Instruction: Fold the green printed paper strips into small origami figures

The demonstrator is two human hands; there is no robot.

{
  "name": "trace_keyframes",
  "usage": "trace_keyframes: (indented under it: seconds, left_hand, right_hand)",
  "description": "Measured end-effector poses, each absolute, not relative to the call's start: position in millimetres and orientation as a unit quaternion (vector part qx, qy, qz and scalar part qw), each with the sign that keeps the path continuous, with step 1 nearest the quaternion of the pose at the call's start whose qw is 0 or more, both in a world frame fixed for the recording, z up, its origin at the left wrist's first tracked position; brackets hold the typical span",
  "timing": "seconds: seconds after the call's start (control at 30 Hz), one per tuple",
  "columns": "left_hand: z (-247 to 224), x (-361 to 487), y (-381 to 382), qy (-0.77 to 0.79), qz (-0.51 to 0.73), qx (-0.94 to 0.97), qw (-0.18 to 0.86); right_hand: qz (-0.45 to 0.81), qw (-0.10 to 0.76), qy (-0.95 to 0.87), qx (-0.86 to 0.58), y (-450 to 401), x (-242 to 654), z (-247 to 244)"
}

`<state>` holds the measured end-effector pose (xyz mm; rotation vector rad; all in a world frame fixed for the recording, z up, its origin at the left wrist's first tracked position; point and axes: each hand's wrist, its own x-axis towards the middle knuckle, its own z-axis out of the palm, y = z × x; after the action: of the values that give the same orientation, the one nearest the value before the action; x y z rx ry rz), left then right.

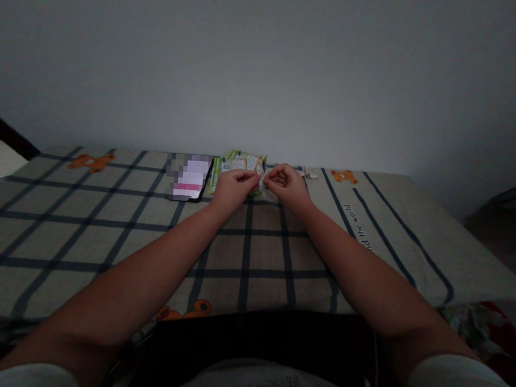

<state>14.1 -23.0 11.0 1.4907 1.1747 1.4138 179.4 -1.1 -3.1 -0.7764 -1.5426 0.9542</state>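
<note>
My left hand [236,187] and my right hand [287,185] meet near the back of the cloth-covered table. Between their pinched fingertips is a small whitish patterned piece [261,183], too small to make out clearly. Green and white printed packets [235,163] lie behind and beside my left hand, partly hidden by it. Just past my right hand rests a small crumpled white scrap [309,174].
A phone [192,178] with a lit screen lies left of the packets. The checked tablecloth [151,209] with bear prints reaches the grey wall [266,70]. Dark furniture [6,134] stands at the left edge, and red patterned fabric [491,333] shows at the lower right.
</note>
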Motion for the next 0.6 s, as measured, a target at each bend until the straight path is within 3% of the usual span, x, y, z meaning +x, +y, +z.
trace_keyframes:
  seconds: [0.17, 0.6]
  left_hand:
    - [10.0, 15.0, -18.9, 0.425, 0.573, 0.578, 0.397]
    - [8.0, 13.9, -18.4, 0.423, 0.563, 0.638, 0.312]
  right_hand:
    - [0.369, 0.545, -0.677, -0.33, 2.0, 181.2, -5.7]
    - [0.369, 0.542, -0.67, -0.349, 1.8, 181.1, -6.5]
